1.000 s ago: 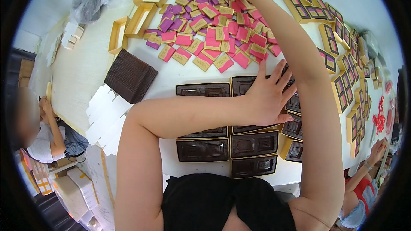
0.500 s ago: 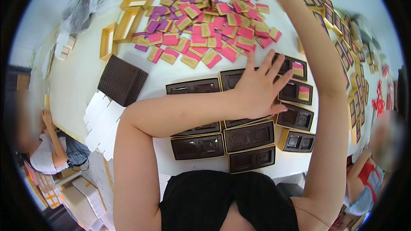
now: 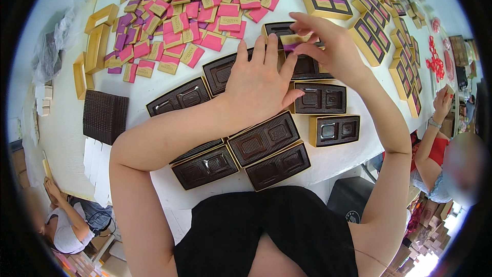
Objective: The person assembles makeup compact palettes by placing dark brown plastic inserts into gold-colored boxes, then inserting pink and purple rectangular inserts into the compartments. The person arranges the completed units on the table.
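Between the thumb and fingers of my right hand (image 3: 333,48) is a small wrapped chocolate (image 3: 291,46), purple and gold. It is above a gold box with a dark two-section insert (image 3: 306,67), partly hidden by my hands. My left hand (image 3: 259,84) lies palm down, fingers spread, over neighbouring boxes and covers parts of them. More boxes with bare dark inserts stand near me, among them one box (image 3: 320,97) by my left thumb and another box (image 3: 334,130) nearer my body. A large heap of pink, purple and gold wrapped chocolates (image 3: 205,15) spreads beyond my left hand.
A stack of dark inserts (image 3: 105,115) stands at the left, with gold box sleeves (image 3: 97,46) behind it. Filled boxes (image 3: 370,38) crowd the right side, near a red ribbon (image 3: 434,61). Another person (image 3: 72,220) sits at left, one more (image 3: 433,154) at right.
My right hand has come back from the far heap with a purple and gold chocolate to the boxes. My left hand stays spread over the boxes. The whole view has turned to the right.
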A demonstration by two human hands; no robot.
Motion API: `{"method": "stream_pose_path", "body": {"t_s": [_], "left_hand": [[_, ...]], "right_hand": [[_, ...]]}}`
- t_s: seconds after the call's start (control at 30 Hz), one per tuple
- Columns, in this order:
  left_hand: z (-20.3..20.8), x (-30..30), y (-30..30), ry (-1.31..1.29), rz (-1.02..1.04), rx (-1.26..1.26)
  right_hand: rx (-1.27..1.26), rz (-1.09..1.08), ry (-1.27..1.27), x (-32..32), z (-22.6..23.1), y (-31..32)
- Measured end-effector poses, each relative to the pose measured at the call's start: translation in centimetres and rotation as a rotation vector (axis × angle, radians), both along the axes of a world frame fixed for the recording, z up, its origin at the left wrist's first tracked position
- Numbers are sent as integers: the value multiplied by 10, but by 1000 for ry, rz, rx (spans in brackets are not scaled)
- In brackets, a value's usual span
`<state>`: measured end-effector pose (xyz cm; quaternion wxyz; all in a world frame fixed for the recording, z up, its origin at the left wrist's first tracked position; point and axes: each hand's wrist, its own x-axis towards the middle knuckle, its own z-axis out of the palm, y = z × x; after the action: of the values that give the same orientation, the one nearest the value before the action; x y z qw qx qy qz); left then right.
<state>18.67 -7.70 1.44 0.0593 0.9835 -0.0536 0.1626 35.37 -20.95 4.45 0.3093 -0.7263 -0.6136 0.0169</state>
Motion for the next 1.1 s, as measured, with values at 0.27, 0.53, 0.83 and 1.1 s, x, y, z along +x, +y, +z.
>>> {"method": "stream_pose_path", "body": {"t_s": [0.27, 0.53, 0.83, 1.1], "left_hand": [[2, -1, 1, 21, 8, -4], [2, 0, 2, 12, 1, -10], [1, -1, 2, -6, 5, 10], [-1, 0, 0, -6, -4, -2]], "right_hand": [[-164, 70, 272, 13, 14, 3], [-212, 59, 159, 13, 7, 18], [-390, -147, 42, 13, 32, 25], [-387, -505, 665, 14, 7, 21]]}}
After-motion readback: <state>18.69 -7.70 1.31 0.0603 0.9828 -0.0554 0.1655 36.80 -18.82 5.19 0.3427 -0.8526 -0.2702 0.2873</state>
